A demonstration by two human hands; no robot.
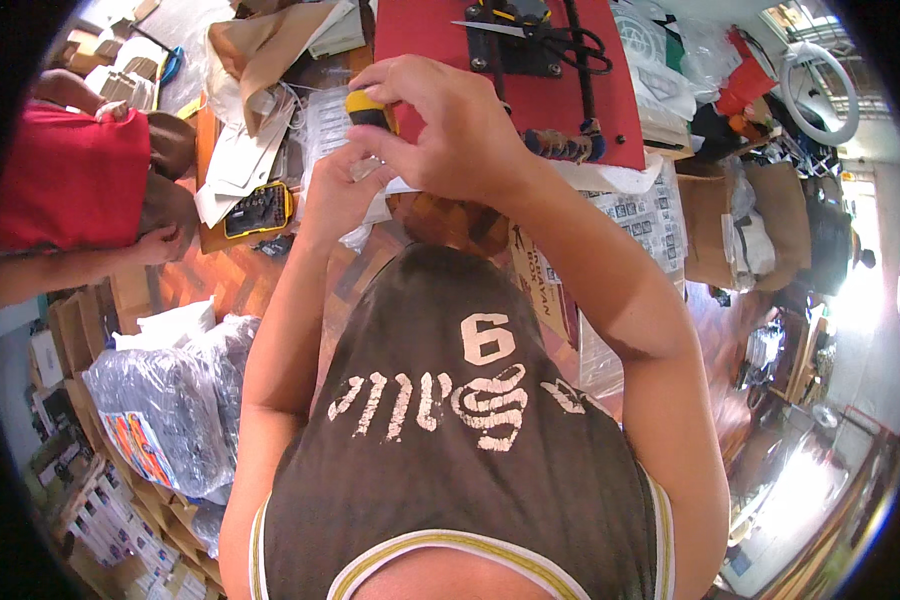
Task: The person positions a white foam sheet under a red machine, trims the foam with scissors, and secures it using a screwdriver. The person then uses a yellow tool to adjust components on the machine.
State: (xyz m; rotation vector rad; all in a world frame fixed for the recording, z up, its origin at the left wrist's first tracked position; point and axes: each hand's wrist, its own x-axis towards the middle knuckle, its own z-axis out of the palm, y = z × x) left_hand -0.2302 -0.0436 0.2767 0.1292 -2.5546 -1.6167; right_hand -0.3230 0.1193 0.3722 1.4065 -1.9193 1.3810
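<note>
My right hand (pixel 455 115) is curled around a short yellow-and-black tool handle (pixel 366 110), which looks like a screwdriver's. Just below it, my left hand (pixel 345 185) has its thumb and fingers pinched together. Whatever sits between those fingers is too small or too hidden to make out. Both hands are close together in front of the left edge of a red board (pixel 430 28). On that board lie open scissors (pixel 540 38) with black handles, over a black metal plate and bars.
To the left stands another person in red (pixel 70 180). A black-and-yellow bit case (pixel 258 210) and papers (pixel 238 165) lie nearby. A plastic-wrapped bundle (pixel 175 400) is at lower left, a cardboard box (pixel 705 225) at right. Bubble wrap (pixel 635 225) hangs beside my right arm.
</note>
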